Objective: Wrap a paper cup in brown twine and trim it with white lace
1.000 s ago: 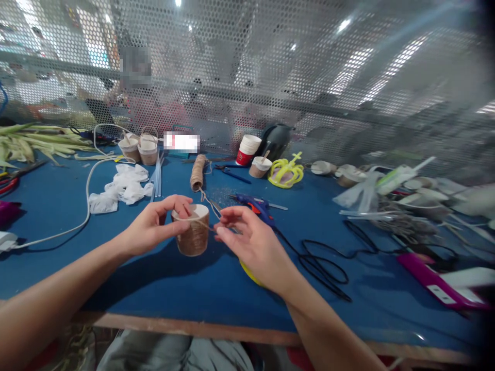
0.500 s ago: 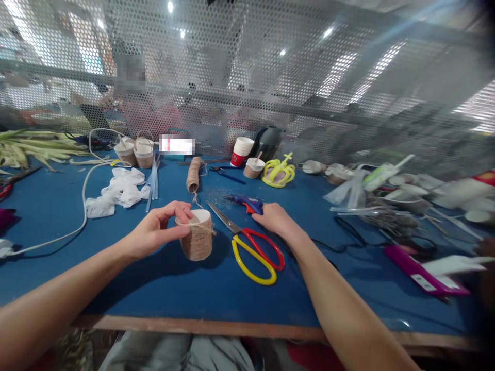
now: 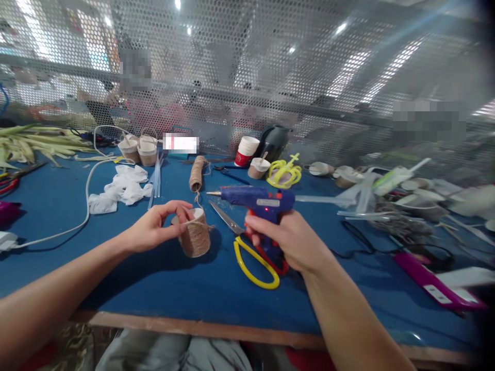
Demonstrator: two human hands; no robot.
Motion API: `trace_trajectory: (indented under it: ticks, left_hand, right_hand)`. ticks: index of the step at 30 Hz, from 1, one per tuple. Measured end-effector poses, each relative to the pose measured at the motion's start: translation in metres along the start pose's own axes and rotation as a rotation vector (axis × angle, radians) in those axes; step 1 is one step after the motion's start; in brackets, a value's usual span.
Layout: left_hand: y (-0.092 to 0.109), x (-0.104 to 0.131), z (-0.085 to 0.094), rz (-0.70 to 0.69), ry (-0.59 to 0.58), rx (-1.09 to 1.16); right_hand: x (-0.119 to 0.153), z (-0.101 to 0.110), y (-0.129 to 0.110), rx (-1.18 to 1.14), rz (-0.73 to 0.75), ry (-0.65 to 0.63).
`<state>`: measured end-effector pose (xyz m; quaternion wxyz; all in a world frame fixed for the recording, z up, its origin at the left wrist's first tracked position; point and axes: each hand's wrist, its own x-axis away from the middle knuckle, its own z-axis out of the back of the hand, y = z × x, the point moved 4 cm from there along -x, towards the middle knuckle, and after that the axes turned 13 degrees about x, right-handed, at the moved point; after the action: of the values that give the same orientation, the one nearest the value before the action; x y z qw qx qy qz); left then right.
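Hot glue gun [image 3: 253, 198] now up off the tabletop [image 3: 154, 291], gripped in right hand [image 3: 299, 239] above scissors [image 3: 238, 230]. Left hand [image 3: 160, 224] pinches rim of twine-wrapped cup [image 3: 196, 241], near side of twine roll [image 3: 197, 172].

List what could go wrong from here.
The glue gun has its red light lit and its nozzle points left, the side where the left grip holds the cup; if hot, it might burn.

The scissors, partly hidden behind the right grip, could get knocked.

Twine trailing from the roll toward the cup might snag.
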<state>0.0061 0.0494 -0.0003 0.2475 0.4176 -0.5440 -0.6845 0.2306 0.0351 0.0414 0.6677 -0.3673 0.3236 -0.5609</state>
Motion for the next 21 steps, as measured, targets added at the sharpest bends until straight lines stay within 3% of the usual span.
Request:
trace_trajectory:
  ticks: [6, 10, 16, 21]
  left_hand:
    - [-0.004, -0.001, 0.0, 0.051, 0.02, 0.101]
    - [-0.006, 0.0, 0.0, 0.078, 0.042, 0.131]
    - [-0.007, 0.0, 0.0, 0.08, 0.059, 0.129]
    - [-0.005, 0.0, 0.001, 0.05, 0.081, 0.086]
  right_hand:
    - [0.014, -0.022, 0.004, 0.047, 0.058, -0.031]
    - [0.021, -0.022, 0.01, 0.178, 0.058, 0.0]
    - [0.026, -0.022, 0.006, 0.404, 0.206, 0.024]
    - [0.027, -0.022, 0.01, 0.508, 0.239, 0.06]
